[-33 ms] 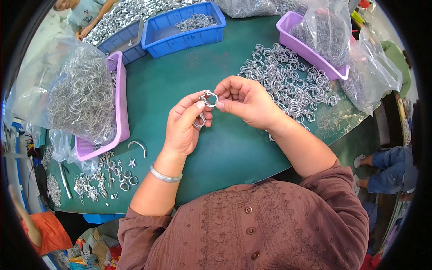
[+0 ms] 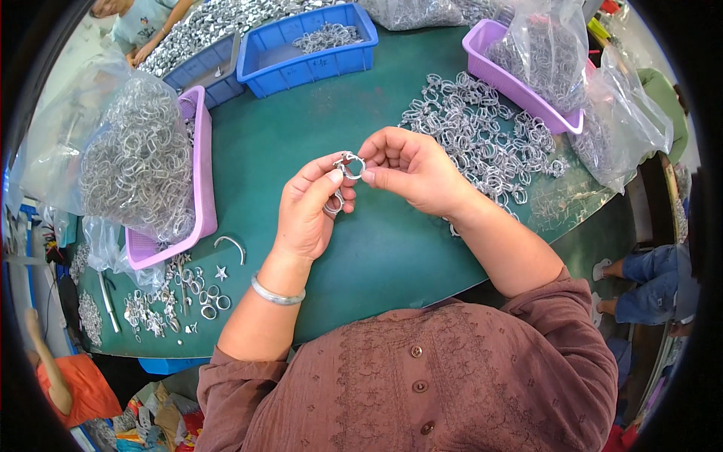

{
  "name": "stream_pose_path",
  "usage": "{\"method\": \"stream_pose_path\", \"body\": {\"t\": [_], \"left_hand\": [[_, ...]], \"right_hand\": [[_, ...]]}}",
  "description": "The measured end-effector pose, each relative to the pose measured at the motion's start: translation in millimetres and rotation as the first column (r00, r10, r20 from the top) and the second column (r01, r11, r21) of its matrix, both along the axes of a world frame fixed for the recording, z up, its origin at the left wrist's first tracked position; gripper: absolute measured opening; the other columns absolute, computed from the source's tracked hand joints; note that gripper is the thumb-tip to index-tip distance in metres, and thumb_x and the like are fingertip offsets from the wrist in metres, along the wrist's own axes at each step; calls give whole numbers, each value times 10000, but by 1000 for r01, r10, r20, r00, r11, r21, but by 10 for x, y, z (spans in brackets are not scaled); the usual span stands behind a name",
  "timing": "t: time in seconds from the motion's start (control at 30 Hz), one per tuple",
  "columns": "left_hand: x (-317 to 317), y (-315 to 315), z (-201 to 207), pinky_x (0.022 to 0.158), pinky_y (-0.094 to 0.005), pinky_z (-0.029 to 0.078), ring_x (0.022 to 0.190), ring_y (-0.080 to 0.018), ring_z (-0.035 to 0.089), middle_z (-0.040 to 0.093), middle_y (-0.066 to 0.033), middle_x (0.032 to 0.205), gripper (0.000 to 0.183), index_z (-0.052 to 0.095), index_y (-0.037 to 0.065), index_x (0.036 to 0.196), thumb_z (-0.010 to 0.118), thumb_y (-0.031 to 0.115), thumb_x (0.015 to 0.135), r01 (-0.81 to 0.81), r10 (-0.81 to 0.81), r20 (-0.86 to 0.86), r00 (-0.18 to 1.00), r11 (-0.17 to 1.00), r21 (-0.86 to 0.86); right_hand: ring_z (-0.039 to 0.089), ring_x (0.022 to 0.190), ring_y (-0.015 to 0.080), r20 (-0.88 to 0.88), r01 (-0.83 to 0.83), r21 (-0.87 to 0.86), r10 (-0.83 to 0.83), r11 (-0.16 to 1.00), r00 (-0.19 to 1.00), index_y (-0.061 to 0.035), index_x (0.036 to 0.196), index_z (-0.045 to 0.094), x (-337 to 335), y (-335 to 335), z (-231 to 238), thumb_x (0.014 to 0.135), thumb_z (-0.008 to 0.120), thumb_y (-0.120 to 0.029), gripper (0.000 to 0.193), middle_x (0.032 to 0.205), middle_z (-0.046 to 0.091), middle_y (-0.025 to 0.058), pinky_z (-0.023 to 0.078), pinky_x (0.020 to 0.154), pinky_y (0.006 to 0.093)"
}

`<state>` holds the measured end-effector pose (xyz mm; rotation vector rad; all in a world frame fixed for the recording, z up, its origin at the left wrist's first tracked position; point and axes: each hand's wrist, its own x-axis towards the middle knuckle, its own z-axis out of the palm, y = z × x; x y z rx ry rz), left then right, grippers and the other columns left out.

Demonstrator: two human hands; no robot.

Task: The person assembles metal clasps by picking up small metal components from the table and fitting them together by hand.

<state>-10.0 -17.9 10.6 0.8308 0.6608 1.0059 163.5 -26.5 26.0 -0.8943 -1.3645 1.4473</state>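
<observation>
Left hand (image 2: 305,205) clamped on silver ring (image 2: 348,157), a round hoop, knobbly at far left, above green table (image 2: 388,252); right hand (image 2: 420,169), thumb and forefinger together, meets its right rim. Second ring (image 2: 333,211) lower in left hand. Open surface: near edge to far blue bin (image 2: 316,65); ring pile (image 2: 482,139) right, lilac basket (image 2: 203,177) left.

I've got silver on the held ring (image 2: 346,157) and on the loose rings (image 2: 482,135). Worktop (image 2: 392,248) reads dark green to me. Big tray (image 2: 316,66) blue, left basket (image 2: 202,173) and right basket (image 2: 516,92) lilac. Shirt (image 2: 376,407) maroon-brown, tonal floral embroidery (image 2: 369,350); bangle (image 2: 279,297) silver-grey. Co-worker's top (image 2: 83,388) orange, another's shorts (image 2: 651,286) denim blue.
</observation>
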Motion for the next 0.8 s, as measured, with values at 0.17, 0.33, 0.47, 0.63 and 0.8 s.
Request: {"method": "stream_pose_path", "body": {"t": [0.17, 0.33, 0.47, 0.63, 0.8], "left_hand": [[-6, 2, -8, 556, -225, 435, 660, -99, 529, 581, -42, 803, 184, 561, 14, 994, 515, 83, 829, 5, -5, -11, 1000, 1000, -1], [-9, 6, -17, 556, -224, 435, 659, -98, 529, 581, -40, 806, 183, 562, 15, 994, 512, 81, 831, -10, 10, -24, 1000, 1000, 3], [10, -1, 1, 558, -224, 437, 662, -96, 529, 581, -41, 822, 191, 556, 14, 1008, 500, 70, 835, -5, 5, -39, 999, 1000, 21], [12, -9, -6, 561, -225, 441, 668, -95, 532, 582, -43, 832, 200, 553, 13, 1020, 493, 65, 837, -13, 15, -46, 999, 999, 39], [8, -10, -12, 563, -226, 443, 673, -96, 535, 584, -41, 840, 214, 551, 12, 1038, 496, 55, 835, -10, 12, -45, 999, 999, 41]], "right_hand": [[539, 719, 70, -33, 30, 18, -30, 999, 999, 19, 906, 526, -27, -4, -1, 787, 570, -5, 130, 782, 568, 31, 451, 667, 201], [542, 724, 75, -33, 45, -26, -46, 999, 998, 25, 917, 523, -29, -16, 41, 797, 562, -20, 134, 790, 571, 39, 452, 668, 203], [542, 726, 76, 11, 41, -43, -40, 998, 999, 28, 923, 524, -18, -16, 69, 802, 554, -27, 136, 792, 573, 43, 453, 670, 204], [543, 727, 76, -8, 18, -39, -19, 999, 1000, 27, 927, 527, -22, -17, 45, 799, 557, -28, 143, 791, 576, 41, 452, 672, 205], [543, 727, 73, 10, 26, -21, -26, 999, 1000, 25, 919, 534, -29, -16, 40, 797, 562, -30, 136, 789, 578, 38, 452, 672, 201]]}}
